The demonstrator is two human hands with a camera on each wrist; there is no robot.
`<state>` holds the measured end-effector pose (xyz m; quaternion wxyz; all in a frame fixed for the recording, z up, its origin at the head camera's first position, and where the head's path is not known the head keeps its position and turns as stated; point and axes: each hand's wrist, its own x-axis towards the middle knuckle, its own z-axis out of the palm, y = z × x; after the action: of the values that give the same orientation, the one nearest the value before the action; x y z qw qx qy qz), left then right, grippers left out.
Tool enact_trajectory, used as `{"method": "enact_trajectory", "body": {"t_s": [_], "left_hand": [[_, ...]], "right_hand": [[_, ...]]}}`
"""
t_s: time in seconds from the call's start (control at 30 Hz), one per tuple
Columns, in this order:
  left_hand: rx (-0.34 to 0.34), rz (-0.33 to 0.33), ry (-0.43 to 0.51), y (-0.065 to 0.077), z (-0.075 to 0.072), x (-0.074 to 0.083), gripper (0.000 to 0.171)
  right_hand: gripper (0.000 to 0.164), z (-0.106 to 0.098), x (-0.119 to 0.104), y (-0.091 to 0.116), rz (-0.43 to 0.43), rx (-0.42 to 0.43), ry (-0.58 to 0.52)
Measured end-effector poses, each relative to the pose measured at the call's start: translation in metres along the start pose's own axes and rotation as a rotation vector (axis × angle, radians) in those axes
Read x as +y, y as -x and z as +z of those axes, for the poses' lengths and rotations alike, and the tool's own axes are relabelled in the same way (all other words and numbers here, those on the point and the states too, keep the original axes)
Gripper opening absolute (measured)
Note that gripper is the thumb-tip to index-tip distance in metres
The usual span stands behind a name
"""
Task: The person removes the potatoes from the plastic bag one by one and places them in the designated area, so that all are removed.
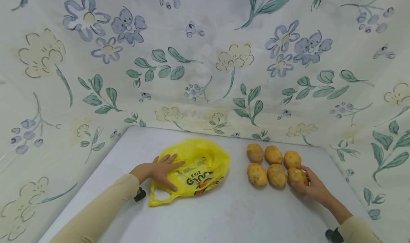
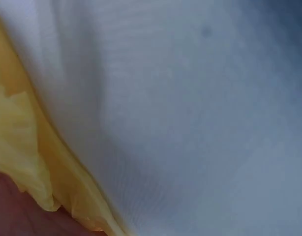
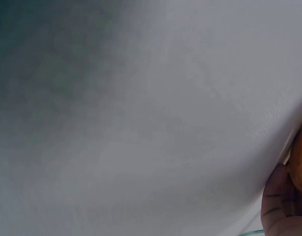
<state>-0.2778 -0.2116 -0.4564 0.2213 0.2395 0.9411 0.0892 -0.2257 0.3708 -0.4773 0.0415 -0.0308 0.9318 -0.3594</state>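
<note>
A yellow plastic bag (image 1: 205, 157) with printed lettering lies on the white table, its handle loop toward the front left. My left hand (image 1: 160, 170) rests on the bag's left side with fingers spread. In the left wrist view, the yellow plastic (image 2: 57, 167) borders a bit of the palm. At the right, my right hand (image 1: 312, 188) holds the front-right potato (image 1: 296, 175) between thumb and fingers. Several more potatoes (image 1: 277, 176) sit beside it in two rows. The right wrist view catches the held potato (image 3: 301, 160) and fingers (image 3: 276, 201) at its edge.
The white table (image 1: 237, 214) has its far edge against a floral cloth (image 1: 205, 75) that also rises along both sides. Bare tabletop lies between the bag and the potatoes. A dark strap piece (image 1: 140, 194) shows at the left wrist.
</note>
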Motion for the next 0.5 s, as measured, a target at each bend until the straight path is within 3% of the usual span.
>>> {"method": "enact_trajectory", "body": {"t_s": [0.23, 0.5], "left_hand": [[0.005, 0.024, -0.061, -0.0057, -0.0037, -0.0022, 0.118], [0.074, 0.074, -0.090, -0.0061, -0.0045, -0.0054, 0.112]], "right_hand": [[0.084, -0.0031, -0.0009, -0.0017, 0.024, -0.010, 0.022], [0.081, -0.0066, -0.0042, 0.0004, 0.015, -0.019, 0.023]]}}
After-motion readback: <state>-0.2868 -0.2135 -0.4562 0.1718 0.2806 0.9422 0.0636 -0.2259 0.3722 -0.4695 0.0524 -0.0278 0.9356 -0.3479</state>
